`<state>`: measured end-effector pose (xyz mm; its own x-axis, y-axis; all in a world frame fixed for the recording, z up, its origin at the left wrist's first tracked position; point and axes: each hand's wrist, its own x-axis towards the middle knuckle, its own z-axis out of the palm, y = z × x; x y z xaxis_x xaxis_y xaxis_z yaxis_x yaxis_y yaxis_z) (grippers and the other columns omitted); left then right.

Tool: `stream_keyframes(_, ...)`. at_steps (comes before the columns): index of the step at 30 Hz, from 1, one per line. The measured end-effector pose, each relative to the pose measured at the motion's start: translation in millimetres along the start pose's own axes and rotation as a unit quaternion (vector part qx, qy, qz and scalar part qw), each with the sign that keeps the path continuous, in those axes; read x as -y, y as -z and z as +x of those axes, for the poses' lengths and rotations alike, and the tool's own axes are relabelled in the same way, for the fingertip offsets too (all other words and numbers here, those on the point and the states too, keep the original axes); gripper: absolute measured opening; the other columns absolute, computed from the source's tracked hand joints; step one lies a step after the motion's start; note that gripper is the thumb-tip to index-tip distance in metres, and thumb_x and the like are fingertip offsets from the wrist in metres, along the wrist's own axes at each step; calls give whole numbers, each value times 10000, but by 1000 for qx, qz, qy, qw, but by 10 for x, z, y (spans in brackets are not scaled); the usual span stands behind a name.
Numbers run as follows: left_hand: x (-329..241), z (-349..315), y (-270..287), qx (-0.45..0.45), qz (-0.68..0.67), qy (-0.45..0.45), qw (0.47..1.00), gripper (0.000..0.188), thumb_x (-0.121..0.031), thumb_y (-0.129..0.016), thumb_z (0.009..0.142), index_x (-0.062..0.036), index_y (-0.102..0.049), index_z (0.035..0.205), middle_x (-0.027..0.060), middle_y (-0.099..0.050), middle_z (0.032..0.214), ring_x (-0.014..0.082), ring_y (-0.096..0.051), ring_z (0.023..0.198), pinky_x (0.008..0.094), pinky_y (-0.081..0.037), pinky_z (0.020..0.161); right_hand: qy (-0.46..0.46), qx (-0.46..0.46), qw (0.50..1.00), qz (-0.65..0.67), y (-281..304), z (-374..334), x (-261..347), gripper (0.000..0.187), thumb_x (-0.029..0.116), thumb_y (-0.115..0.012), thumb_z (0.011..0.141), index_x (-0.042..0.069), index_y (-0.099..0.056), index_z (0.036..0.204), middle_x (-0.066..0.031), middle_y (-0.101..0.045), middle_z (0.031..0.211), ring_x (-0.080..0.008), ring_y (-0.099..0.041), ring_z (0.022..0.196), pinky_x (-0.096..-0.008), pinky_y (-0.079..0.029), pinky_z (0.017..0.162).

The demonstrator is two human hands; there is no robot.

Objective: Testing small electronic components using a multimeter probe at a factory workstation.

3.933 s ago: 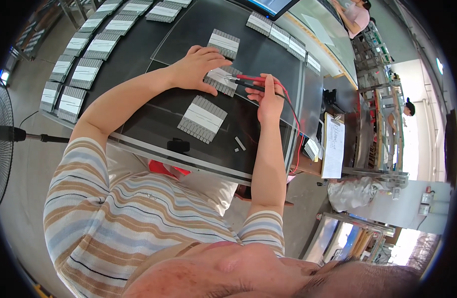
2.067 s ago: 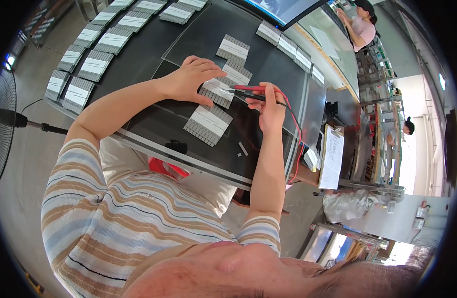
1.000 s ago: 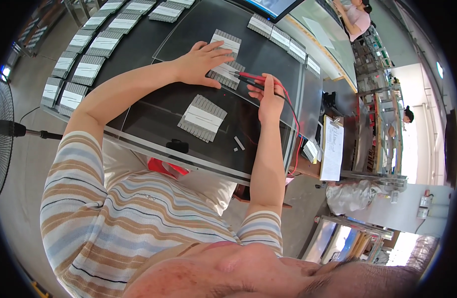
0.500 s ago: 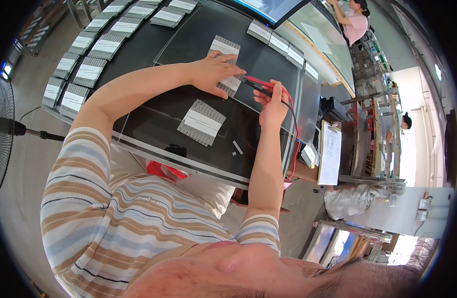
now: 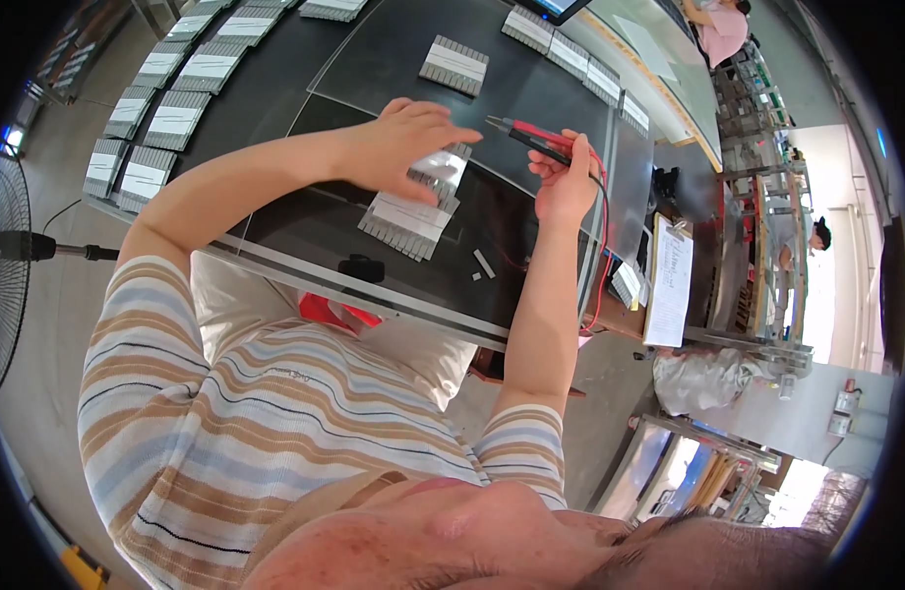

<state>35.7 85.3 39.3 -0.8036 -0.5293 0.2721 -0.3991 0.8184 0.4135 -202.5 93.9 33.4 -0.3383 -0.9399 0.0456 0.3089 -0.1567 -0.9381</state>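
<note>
**Dark counter (image 5: 384, 69): held pack (image 5: 443, 167) overlaps near stack (image 5: 410, 230)**

The glossy counter carries rows of grey-and-white packs (image 5: 180, 120) along its left side; a clipboard (image 5: 667, 285) lies beyond its right edge. The left hand (image 5: 401, 147) is blurred; its grip spans the held pack between thumb and fingers. The right hand (image 5: 568, 184) has a narrow grip, closed on a red probe (image 5: 546, 134) and a black probe (image 5: 539, 146), tips over bare surface. The far stack (image 5: 454, 65) sits apart.

Risks, as judged: the held pack's lower edge could catch on the near stack and fan its uneven strips further, the overlap being the cause. Unequal finger pressure could let strips slide out of the held pack. Bare probe tips could scratch a strip or prick the left fingers should the right hand drift left. Small loose pieces (image 5: 483, 264) could end up trapped under a pack.

Changes against the frame half a second earlier: the probe tips, then at the pack under the left hand, are now clear of it. That pack, then apart from the near stack, now overlaps it in view; contact cannot be confirmed. The far stack appears unmoved on the counter.
</note>
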Motion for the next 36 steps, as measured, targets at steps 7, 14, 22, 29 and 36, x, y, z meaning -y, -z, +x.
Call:
stream_keyframes(7, -376, -393, -116, 63, 20, -32, 997, 774, -345, -688, 629, -135, -313, 1273, 123, -397, 1203, 286, -320, 1158, 422, -206, 953, -5, 7, 1000, -6, -55, -17, -15, 254, 228, -435, 875, -12, -517, 891, -109, -554, 707, -214, -585, 513, -265, -463, 416)
stream_keyframes(14, -369, -348, -92, 63, 40, -28, 997, 793, -337, -700, 609, -134, -315, 1272, 119, -367, 1239, 269, -351, 1128, 410, -196, 956, -9, 4, 1000, -8, -45, -27, -27, 266, 239, -451, 865, -16, -520, 899, -114, -575, 720, -215, -588, 525, -263, -467, 425)
stream_keyframes(22, 414, 161, 97, -71, 107, 58, 990, 730, -391, -621, 692, -158, -282, 1295, 143, -334, 1289, 278, -326, 1183, 419, -206, 955, -8, 7, 1000, -15, -53, -29, -11, 274, 243, -439, 872, -17, -522, 902, -117, -571, 719, -212, -590, 529, -259, -473, 425)
stream_keyframes(29, 1074, 522, 107, -31, 141, 156, 977, 758, -406, -618, 707, -182, -228, 1316, 134, -316, 1307, 277, -233, 1243, 437, -177, 972, -34, 22, 999, -14, -68, -48, -38, 275, 253, -453, 869, -15, -506, 902, -121, -541, 753, -223, -592, 530, -255, -467, 412)
stream_keyframes(36, 1049, 485, 142, -56, 156, 116, 979, 780, -422, -635, 684, -185, -239, 1313, 122, -369, 1264, 277, -274, 1219, 422, -196, 955, -39, 16, 999, -22, -88, -58, -34, 272, 244, -440, 874, -12, -524, 907, -112, -554, 723, -213, -591, 531, -255, -482, 419)
